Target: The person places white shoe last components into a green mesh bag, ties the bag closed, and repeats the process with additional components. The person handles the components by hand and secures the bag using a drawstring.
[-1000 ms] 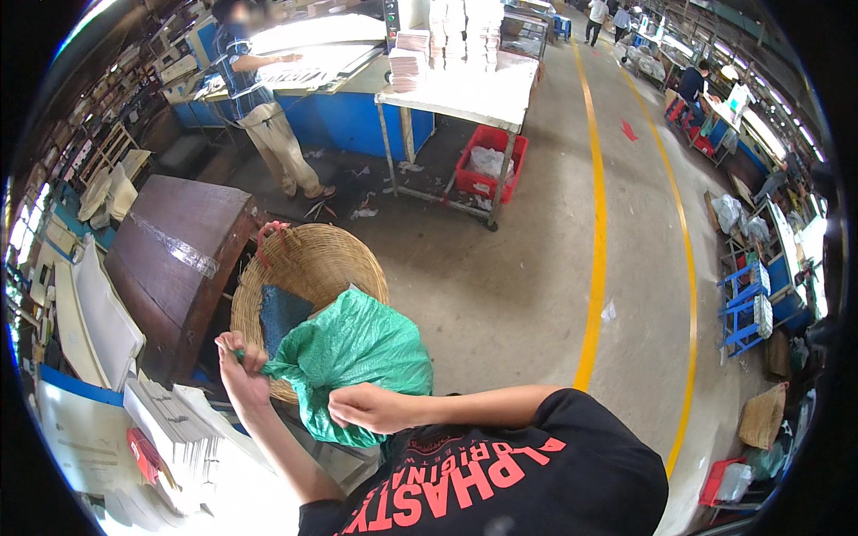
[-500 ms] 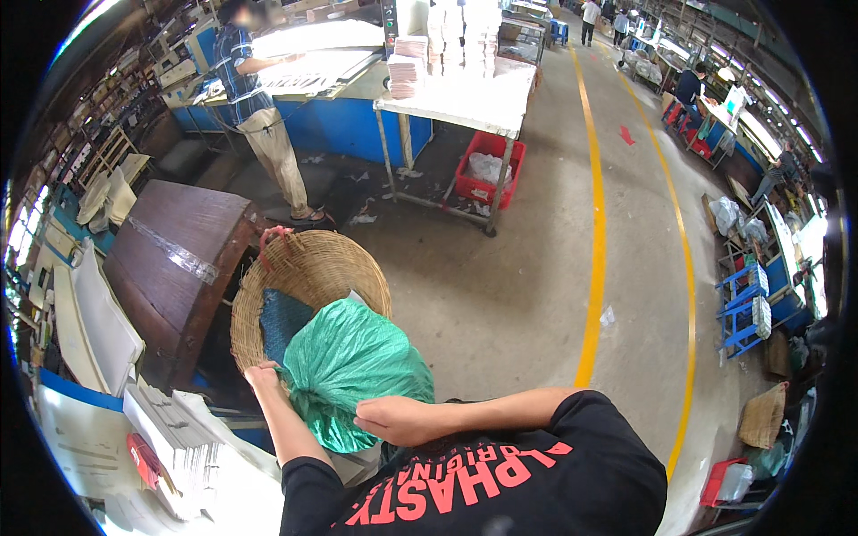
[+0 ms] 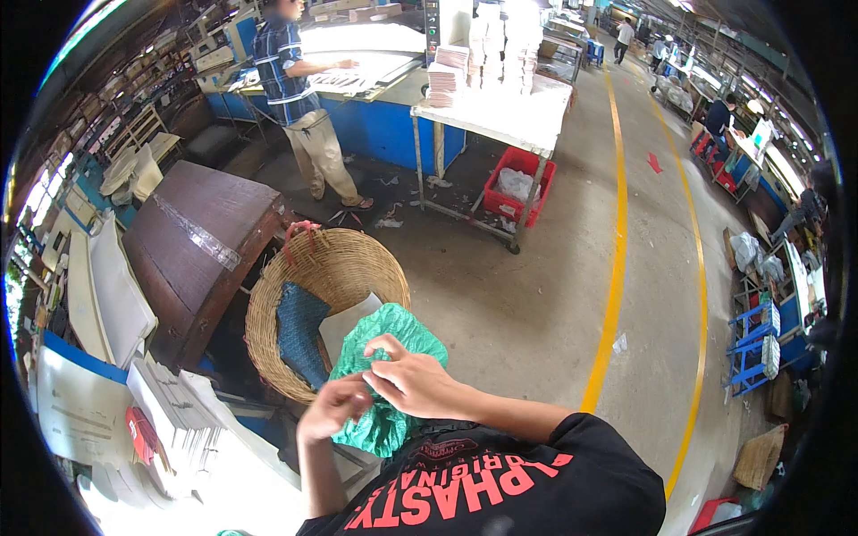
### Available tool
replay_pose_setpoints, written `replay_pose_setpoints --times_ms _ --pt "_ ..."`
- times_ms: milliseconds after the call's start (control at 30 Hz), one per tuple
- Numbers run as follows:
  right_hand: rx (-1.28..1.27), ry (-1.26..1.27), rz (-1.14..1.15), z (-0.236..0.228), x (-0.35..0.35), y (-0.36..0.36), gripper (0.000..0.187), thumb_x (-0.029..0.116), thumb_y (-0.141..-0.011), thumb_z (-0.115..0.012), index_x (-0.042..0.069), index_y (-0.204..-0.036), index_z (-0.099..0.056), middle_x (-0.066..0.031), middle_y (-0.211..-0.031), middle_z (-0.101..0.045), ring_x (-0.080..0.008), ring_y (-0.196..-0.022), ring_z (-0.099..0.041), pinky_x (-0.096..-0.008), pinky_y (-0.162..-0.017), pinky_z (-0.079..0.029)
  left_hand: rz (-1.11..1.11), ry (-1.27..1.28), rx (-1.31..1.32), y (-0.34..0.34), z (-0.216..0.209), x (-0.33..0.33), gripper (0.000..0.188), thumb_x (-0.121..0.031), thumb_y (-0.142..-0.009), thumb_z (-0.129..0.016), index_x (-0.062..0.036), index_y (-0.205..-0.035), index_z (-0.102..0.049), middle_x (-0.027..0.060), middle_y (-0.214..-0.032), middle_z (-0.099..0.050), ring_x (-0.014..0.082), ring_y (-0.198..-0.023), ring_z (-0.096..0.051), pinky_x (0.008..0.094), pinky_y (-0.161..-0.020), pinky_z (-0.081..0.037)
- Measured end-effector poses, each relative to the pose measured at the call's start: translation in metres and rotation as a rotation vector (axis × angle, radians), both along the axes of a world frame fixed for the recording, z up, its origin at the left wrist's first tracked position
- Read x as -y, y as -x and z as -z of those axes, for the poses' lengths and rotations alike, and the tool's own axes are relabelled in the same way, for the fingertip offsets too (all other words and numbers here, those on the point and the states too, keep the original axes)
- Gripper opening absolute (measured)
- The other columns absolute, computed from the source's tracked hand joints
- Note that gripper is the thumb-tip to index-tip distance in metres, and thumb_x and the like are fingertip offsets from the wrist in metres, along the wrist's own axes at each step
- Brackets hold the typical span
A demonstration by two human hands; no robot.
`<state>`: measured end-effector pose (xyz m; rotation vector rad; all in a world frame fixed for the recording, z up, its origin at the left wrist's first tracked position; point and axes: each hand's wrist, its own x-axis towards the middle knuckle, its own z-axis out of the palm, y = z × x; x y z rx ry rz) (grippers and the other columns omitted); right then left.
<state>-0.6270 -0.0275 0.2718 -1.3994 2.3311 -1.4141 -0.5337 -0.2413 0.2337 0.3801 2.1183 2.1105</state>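
A crumpled green plastic bag (image 3: 391, 435) is against the front of my body, beside the near rim of a round wicker basket (image 3: 262, 332). My right hand (image 3: 413, 382) is over the bag with its fingers bent; what they pinch, if anything, is hidden. Just left of it, my left hand (image 3: 332, 409) meets its fingertips, blurred by motion. Inside the basket lie a folded blue woven sheet (image 3: 302, 332) and a flat pale sheet (image 3: 347, 323). A pink-red tie (image 3: 300, 234) is knotted on the basket's far rim.
A dark wooden board structure (image 3: 192, 246) stands left of the basket. White stacked sheets (image 3: 179, 406) lie near left. Ahead are a white wheeled table (image 3: 509, 116), a red crate (image 3: 521, 183) beneath it and a person (image 3: 299, 98) at a bench. Yellow floor lines (image 3: 618, 241) run along the right.
The full, rounded green bag has become slack and crumpled. My left hand has left the basket rim and come to my right hand. The basket appears further right, showing the pale sheet.
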Motion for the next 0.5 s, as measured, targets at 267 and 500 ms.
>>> replay_pose_setpoints --times_ms 267,500 --pt "0.381 0.008 -0.065 0.042 -0.002 -0.002 0.037 0.034 -0.107 -0.058 0.003 -0.128 -0.062 -0.0196 -0.117 -0.069 -0.0348 -0.096 -0.071 -0.0413 -0.085 -0.055 -0.618 -0.355 0.164 -0.002 0.012 -0.048 0.040 -0.030 -0.110 -0.056 -0.0041 -0.079 -0.059 0.0043 -0.082 -0.062 0.0062 -0.058 -0.040 0.0243 -0.053 -0.030" --pt "0.616 0.051 -0.039 0.086 0.003 -0.018 0.031 0.024 -0.105 -0.061 0.003 -0.127 -0.069 -0.0188 -0.104 -0.074 -0.0243 -0.087 -0.069 -0.0378 -0.078 -0.054 -0.842 -0.351 0.042 -0.003 0.014 -0.070 0.033 -0.023 -0.110 -0.056 0.0020 -0.089 -0.064 0.0156 -0.112 -0.071 0.0136 -0.069 -0.059 0.0269 -0.068 -0.049"
